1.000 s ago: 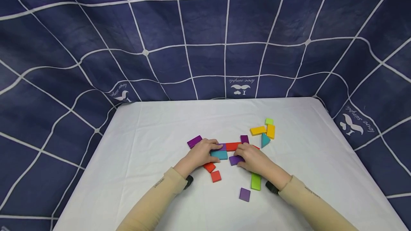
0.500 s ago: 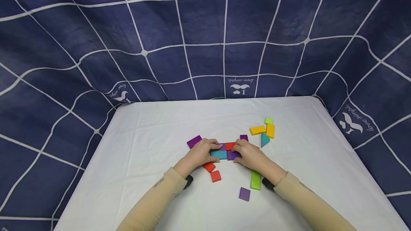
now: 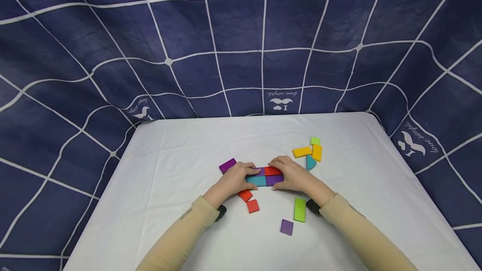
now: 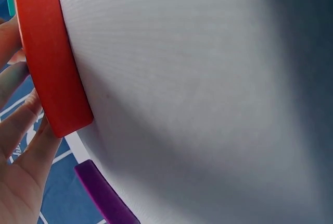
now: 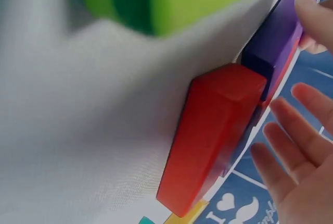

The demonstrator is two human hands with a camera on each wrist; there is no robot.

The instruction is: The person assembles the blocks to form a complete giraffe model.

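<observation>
Four-cornered blocks lie side by side in two rows on the white cloth: a purple block (image 3: 260,172) and a red block (image 3: 273,171) behind, a teal block (image 3: 257,181) and a second purple block (image 3: 274,180) in front. My left hand (image 3: 237,179) spans the left pair, thumb at the teal block's near edge and index finger on the rear purple block. From the right, my right hand (image 3: 295,175) holds the other pair, its thumb at the front purple block and a fingertip at the red block's far edge. The right wrist view shows another red block (image 5: 208,140) beside that hand.
Around the hands lie a dark purple block (image 3: 227,165), a red piece (image 3: 245,195), a small red square (image 3: 253,206), a green block (image 3: 299,210) and a purple square (image 3: 286,227). Yellow blocks (image 3: 302,152) and a teal triangle (image 3: 310,162) lie at back right.
My right hand has slid the front purple block left against the teal one, then shifted to reach across to the red block's far edge. My left hand has stayed in place.
</observation>
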